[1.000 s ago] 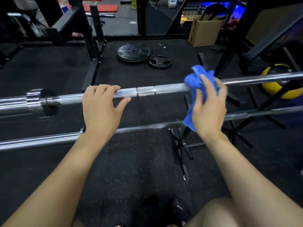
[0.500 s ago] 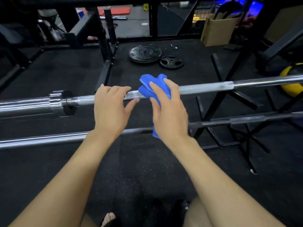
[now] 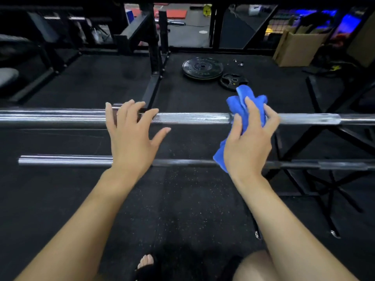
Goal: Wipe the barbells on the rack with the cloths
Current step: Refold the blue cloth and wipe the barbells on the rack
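On the upper barbell [image 3: 192,118]: blue cloth [image 3: 246,107], soft, light, bunched in right hand [image 3: 248,142], fingers curled round it. Left hand [image 3: 132,130] alongside, fingers straight, steadying the stiff, heavy steel; the knurled middle likely grips best.

A bunched blue cloth [image 3: 241,106] drapes over the upper chrome barbell [image 3: 192,118], lower barbell [image 3: 67,160] beneath.

We lose both ends of the upper barbell [image 3: 192,118] at the picture's side edges, and the lower barbell [image 3: 65,160] runs off at the right. The right hand [image 3: 248,145] and the blue cloth [image 3: 242,106] hide the shaft beneath them. The left hand [image 3: 129,134] covers the collar. The far background is blurred.
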